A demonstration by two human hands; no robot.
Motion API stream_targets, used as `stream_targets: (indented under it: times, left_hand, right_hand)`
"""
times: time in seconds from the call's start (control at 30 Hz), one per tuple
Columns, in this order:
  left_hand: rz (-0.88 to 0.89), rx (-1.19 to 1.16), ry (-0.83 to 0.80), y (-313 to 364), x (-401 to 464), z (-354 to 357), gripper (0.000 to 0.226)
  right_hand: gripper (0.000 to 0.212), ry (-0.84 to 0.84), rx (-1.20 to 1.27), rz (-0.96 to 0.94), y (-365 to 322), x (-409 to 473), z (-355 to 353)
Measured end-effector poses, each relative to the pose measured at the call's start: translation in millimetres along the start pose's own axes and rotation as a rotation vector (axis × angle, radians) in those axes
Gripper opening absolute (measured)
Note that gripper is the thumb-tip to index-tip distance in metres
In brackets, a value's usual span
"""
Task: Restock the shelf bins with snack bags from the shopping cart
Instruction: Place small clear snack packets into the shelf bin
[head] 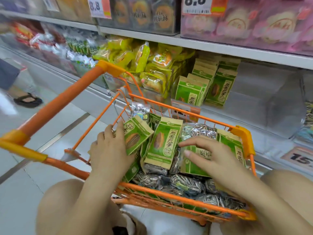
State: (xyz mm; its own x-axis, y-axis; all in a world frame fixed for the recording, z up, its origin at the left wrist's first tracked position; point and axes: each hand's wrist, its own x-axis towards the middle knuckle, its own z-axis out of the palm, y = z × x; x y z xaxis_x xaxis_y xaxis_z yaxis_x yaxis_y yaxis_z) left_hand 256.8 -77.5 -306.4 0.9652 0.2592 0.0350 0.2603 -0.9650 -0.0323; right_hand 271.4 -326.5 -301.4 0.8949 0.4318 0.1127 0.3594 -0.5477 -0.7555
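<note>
The shopping cart (169, 197) is orange. Its snack bags (163, 143) are green and tan. At twelve o'clock, shelf packs (152, 65) are yellow.

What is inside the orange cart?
The cart holds green seed bags lying over silvery striped bags. Anything deeper is covered.

Bright, even store light; motion blur smears the left shelves (50, 43), wide-angle bending at the edges.

Cart (191, 114) orange coated wire; green bags (162, 143) matt paper; silver bags (186, 185) glossy film.
</note>
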Motion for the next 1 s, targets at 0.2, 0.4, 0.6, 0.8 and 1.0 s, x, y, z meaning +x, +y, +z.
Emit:
stream_targets:
  times: [0.2,0.4,0.6,0.8,1.0]
  left_hand:
    - [0.062,-0.205,0.143,1,2,-6,0.094]
    - [0.785,-0.425,0.074,33,-14,-26,0.111]
    - [0.839,-0.536,0.256,57,-7,-30,0.091]
    - [0.328,-0.337,-0.11,66,26,-7,0.068]
    - [0.28,0.012,-0.36,94,32,12,0.095]
  right_hand:
    - [0.026,0.084,0.099,0.062,-4,5,1]
    - [0.074,0.048,0.138,0.078,-1,6,-27]
    - [0.022,-0.131,0.491,0.234,3,5,-55]
    - [0.024,0.243,0.979,0.391,29,4,-38]
    - [0.035,0.372,0.89,0.387,33,3,-13]
